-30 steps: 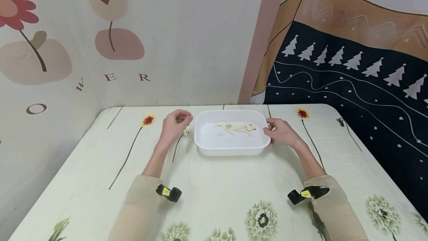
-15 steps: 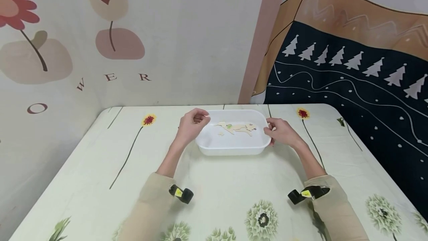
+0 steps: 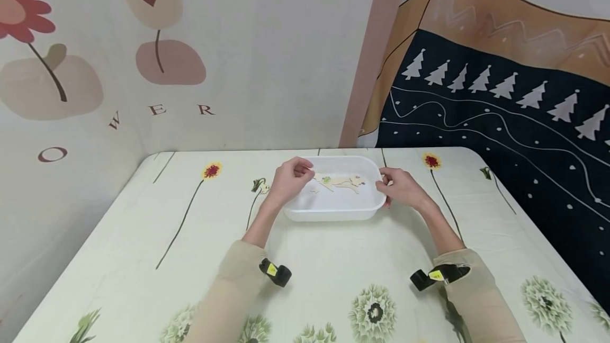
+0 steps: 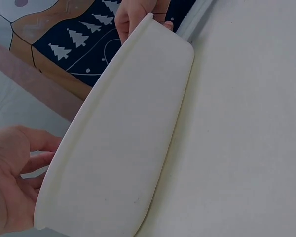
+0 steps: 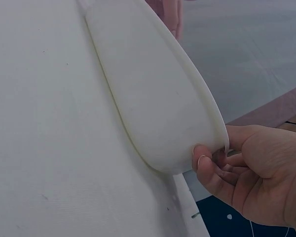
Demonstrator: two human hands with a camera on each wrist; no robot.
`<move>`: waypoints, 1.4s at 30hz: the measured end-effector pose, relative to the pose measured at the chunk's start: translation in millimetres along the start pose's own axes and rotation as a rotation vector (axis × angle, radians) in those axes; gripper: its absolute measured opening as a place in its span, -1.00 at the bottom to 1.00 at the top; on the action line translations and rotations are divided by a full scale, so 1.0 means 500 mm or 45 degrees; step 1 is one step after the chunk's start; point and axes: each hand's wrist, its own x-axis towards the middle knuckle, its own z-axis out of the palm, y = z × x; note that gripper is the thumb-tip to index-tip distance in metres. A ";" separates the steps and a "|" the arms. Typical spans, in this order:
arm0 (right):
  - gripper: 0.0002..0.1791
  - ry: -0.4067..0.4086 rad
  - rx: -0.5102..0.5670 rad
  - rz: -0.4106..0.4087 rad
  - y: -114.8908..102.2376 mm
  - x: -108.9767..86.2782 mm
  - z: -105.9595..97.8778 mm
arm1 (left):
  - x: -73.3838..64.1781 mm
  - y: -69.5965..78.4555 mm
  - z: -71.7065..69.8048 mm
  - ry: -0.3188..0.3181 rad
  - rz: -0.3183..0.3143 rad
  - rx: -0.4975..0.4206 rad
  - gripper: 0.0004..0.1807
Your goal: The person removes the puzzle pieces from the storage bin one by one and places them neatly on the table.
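A white plastic box [image 3: 329, 215] with a rim all round stands on the table. Inside it lie thin, flat cream pieces [image 3: 345, 182] with a green mark on one, in an animal-like outline, and a small separate piece [image 3: 314, 191] sits nearby. My right hand [image 3: 402, 188] grips the box's right end; in the right wrist view its thumb and fingers bend round the rim [image 5: 222, 116]. Over the left end hovers my left hand [image 3: 289, 180], fingers bent toward the thumb. In the left wrist view its fingertips are hidden behind the box wall [image 4: 118, 128]; I cannot tell whether they hold anything.
A pale floral cloth [image 3: 329, 258] covers the table. Behind it hangs a light curtain [image 3: 276, 57] with printed flowers and letters, beside a dark panel [image 3: 476, 115] with white trees. Each sleeve carries a black wrist camera [image 3: 276, 272].
My left hand has moved right, from beside the box to over its left end. The right hand has kept its grip, and the box shifted barely, if at all.
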 end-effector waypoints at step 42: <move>-0.58 0.000 -0.004 0.005 0.000 0.002 0.000 | 0.023 -0.008 0.046 -0.180 -0.283 0.365 -0.94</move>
